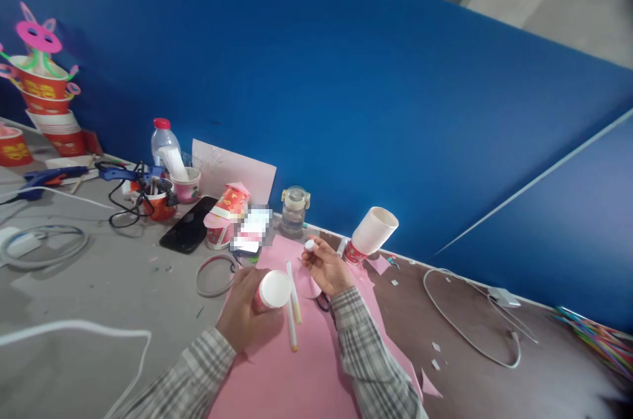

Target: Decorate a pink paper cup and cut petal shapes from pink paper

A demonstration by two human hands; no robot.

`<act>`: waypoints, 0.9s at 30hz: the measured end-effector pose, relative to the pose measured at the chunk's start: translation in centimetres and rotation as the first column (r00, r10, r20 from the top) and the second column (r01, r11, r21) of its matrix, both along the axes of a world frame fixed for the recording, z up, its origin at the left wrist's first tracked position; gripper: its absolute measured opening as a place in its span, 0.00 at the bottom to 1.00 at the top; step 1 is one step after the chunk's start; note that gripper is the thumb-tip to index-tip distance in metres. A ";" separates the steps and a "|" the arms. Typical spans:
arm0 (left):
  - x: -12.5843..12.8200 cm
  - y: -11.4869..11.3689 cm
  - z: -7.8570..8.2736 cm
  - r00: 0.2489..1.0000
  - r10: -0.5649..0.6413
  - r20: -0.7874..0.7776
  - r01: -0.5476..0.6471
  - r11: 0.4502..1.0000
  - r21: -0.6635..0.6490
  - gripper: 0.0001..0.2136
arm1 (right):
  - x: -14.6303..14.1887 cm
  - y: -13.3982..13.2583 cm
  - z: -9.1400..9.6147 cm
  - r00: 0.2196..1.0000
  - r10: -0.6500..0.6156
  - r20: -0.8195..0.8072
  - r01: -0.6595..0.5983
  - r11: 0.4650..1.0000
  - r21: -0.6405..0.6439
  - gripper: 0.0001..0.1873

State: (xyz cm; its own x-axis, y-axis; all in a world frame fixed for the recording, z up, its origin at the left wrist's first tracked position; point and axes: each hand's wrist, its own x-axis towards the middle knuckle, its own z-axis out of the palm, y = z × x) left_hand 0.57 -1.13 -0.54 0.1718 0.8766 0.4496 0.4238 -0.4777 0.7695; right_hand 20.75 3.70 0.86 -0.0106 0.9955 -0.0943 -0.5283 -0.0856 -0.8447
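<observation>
My left hand (242, 313) is wrapped round a red-and-white paper cup (275, 290), its pale end tipped toward me. A little farther off, my right hand (330, 267) pinches a small white round piece (310, 245) between thumb and fingers; I cannot tell what it is. Under both hands lies a large pink sheet of paper (291, 383). Between them rest two slim white markers, one upper marker (293, 290) and one lower marker (292, 328). Beneath my right wrist shows part of a dark loop (322, 302), perhaps a scissors handle.
A decorated red paper cup figure (227, 211), a lit phone (252, 231), a glass jar (295, 209) and stacked paper cups (374, 232) stand behind. On the left are a black phone (188, 225) and a blue glue gun (54, 178). A white cable (457, 333) lies right.
</observation>
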 end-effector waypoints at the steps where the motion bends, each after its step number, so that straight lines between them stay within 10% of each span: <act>1: 0.0 0.0 0.0 1.000 0.002 0.000 -0.002 1.000 -0.002 0.17 | 0.1 0.4 0.0 0.999 -0.005 0.051 0.005 1.000 -0.008 0.13; 7: 0.1 0.1 -0.1 0.999 0.033 -0.010 -0.033 0.999 -0.004 0.18 | 1.3 3.8 -1.3 0.899 -0.047 0.436 0.088 0.993 -0.075 0.14; 14: 0.1 0.1 0.0 1.000 0.022 -0.016 -0.022 1.000 -0.019 0.19 | 2.3 7.3 -3.8 0.581 -0.174 0.795 0.290 0.957 -0.002 0.14; 27: 0.3 0.0 0.2 1.000 0.007 -0.026 -0.008 0.999 -0.034 0.17 | 1.1 7.1 -3.8 0.210 -0.270 0.939 0.277 0.938 0.208 0.13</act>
